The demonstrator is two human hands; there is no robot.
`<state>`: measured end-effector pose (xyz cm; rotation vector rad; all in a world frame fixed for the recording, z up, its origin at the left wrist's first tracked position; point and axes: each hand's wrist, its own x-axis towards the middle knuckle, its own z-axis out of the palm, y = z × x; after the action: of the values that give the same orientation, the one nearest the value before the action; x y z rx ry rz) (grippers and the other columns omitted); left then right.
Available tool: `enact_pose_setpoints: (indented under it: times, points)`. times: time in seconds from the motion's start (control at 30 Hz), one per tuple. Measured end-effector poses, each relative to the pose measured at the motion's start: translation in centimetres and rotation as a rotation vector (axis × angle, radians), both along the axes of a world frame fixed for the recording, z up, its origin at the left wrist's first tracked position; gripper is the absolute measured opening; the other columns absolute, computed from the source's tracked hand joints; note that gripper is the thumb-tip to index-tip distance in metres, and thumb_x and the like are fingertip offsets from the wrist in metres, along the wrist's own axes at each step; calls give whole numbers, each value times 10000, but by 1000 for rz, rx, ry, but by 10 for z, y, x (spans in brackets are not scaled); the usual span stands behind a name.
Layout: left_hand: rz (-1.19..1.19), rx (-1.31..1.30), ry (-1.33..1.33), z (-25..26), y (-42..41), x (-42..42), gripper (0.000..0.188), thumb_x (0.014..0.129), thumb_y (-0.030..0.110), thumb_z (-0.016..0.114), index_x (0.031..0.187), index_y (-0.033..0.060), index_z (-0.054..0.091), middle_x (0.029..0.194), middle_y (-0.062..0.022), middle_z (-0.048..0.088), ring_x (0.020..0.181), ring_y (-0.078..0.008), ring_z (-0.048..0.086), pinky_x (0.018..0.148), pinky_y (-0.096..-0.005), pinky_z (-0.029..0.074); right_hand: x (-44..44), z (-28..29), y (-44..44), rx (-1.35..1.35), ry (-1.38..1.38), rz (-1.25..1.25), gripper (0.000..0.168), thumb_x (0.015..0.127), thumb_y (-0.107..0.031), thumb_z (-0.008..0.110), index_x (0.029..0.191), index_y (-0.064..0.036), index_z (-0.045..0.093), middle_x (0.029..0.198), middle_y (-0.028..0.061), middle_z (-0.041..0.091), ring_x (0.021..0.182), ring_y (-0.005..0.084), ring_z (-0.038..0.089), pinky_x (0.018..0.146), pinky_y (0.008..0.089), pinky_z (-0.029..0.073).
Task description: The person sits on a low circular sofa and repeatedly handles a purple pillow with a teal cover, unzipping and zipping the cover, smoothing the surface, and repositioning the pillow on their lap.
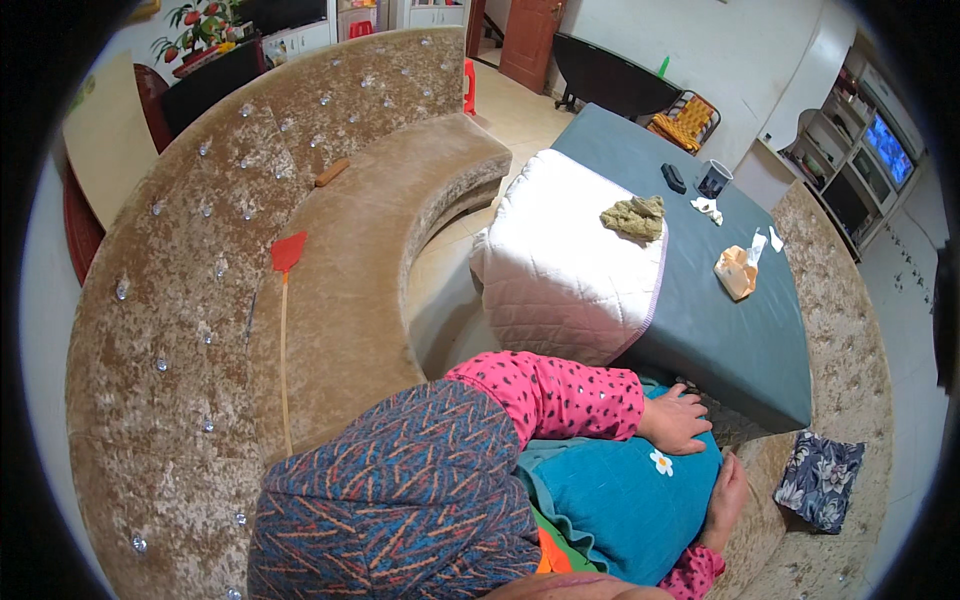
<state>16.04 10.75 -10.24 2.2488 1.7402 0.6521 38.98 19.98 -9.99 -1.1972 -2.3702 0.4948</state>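
A teal plush cushion with a ruffled edge and a small white flower lies on my lap. My left hand, in a pink spotted sleeve, rests on its upper side with the fingers spread. Against the cushion's right edge leans my right hand, its palm turned towards the cloth. Whether those fingers grip the cushion is hidden. Just beyond my left hand hangs the edge of a grey-green table cover. Over my left shoulder is a knitted chevron-patterned garment.
A white quilted cloth drapes over the table, with an olive knitted cloth on it. A tissue pack, a cup and a black case sit farther back. A curved sofa bears a red fly swatter. A floral cushion lies right.
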Motion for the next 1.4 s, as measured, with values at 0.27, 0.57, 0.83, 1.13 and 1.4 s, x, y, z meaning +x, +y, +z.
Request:
enact_pose_setpoints:
  times: [0.27,0.57,0.83,1.13,1.4]
  points:
    - [-163,67,-214,39,16,-8,549,986,429,449,1339,15,523,1247,-203,597,1198,-370,527,1017,-515,359,-38,41,-71,203,-70,420,379,993,-199,514,1308,9,537,1327,215,546,1239,384,493,1057,454,351]
    - [-248,-79,-122,-5,38,13,550,1001,445,396,1320,27,557,1307,-210,579,1258,-379,493,1042,-548,336,-29,27,-50,-171,175,396,339,1019,-203,488,1247,25,594,1315,206,578,1225,372,532,1030,424,396]
    - [-250,-86,-85,-18,46,16,549,978,425,426,1299,13,594,1343,-193,567,1269,-343,495,1038,-501,334,22,-33,16,-276,91,-32,491,1043,-331,398,1306,42,581,1324,219,595,1244,326,549,1056,384,395]
    - [-230,-43,-114,-18,40,15,530,974,408,426,1286,21,610,1306,-180,592,1251,-328,508,1048,-469,333,57,-58,49,-484,38,-285,515,1024,-366,336,1107,56,619,1090,170,647,939,266,587,884,389,447]
    - [-188,-8,-93,-17,30,11,519,971,401,431,1291,32,608,1309,-161,594,1258,-315,503,1057,-478,328,73,-74,51,-702,337,-415,524,1022,-372,366,1172,72,600,1134,171,650,958,260,596,870,411,468]
